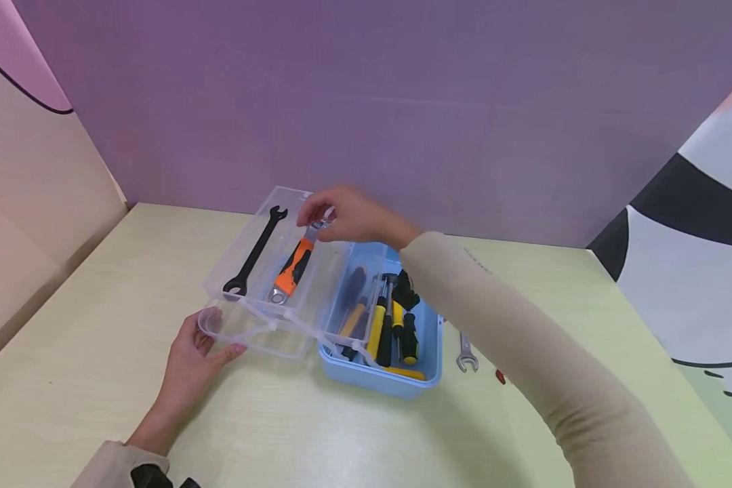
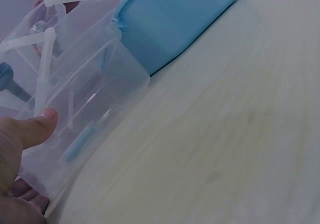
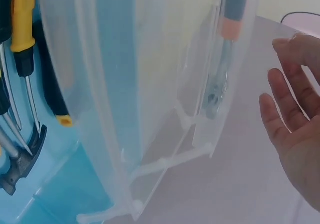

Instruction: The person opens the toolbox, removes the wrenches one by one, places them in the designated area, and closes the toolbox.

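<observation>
My left hand (image 1: pixel 190 362) grips the near left corner of the clear plastic trays (image 1: pixel 274 256), thumb on top in the left wrist view and fingers underneath. The trays hang folded out from a light blue toolbox (image 1: pixel 383 386) on white linking arms. In the upper tray lie a black open-end wrench (image 1: pixel 255 256) and a wrench with an orange-and-black handle (image 1: pixel 295 268). Over that wrench's metal head is my right hand (image 1: pixel 348 215). In the right wrist view, its loosely bent fingers (image 3: pixel 277 86) are apart from the tray and hold nothing.
Inside the toolbox are several yellow-and-black screwdrivers (image 1: pixel 375 332) and a hammer (image 3: pixel 20 166). A silver wrench (image 1: pixel 466 354) and a small red item (image 1: pixel 500 377) lie on the table right of the box. A purple panel (image 1: pixel 366 102) stands behind.
</observation>
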Available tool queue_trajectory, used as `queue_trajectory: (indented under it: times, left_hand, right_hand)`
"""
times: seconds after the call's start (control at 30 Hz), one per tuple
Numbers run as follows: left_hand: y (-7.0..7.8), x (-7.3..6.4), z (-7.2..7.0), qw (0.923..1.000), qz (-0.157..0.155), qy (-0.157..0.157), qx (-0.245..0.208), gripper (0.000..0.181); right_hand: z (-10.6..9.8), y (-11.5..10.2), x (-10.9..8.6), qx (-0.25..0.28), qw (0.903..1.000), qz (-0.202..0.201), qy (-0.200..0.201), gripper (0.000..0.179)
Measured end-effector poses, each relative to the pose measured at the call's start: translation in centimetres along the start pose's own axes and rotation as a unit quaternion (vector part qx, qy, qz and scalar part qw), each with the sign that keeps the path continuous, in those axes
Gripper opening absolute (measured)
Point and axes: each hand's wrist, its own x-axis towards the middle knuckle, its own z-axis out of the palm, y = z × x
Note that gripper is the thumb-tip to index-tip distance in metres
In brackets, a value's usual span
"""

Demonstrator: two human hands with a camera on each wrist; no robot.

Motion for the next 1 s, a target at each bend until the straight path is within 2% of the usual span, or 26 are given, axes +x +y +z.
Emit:
queue_trajectory:
  times: [0.2,0.47,0.67,1.0]
  left_hand:
    - [0.1,0.0,0.2,1.0000,-0.003,-0.002,-0.006,0.077]
    - [0.0,0.0,0.2,0.9999,0.001,-0.007,-0.012,0.078]
    - [-0.3,-0.1,-0.1,0.9998,0.002,-0.009,-0.015,0.079]
    - [-0.6,-0.1,-0.6,0.9996,-0.017,-0.007,-0.020,0.082]
  right_hand:
    - [0.9,-0.4,0.5,-0.047,0.9985,-0.020,-0.020,0.027]
    - [1.8,-0.9,1.0,-0.082,0.9942,-0.013,-0.069,0.036]
    - [2.1,-1.7,1.7,-0.141,0.9853,-0.020,-0.095,0.035]
    - [2.5,-3.0,2.9,-0.187,0.9700,-0.005,-0.155,0.036]
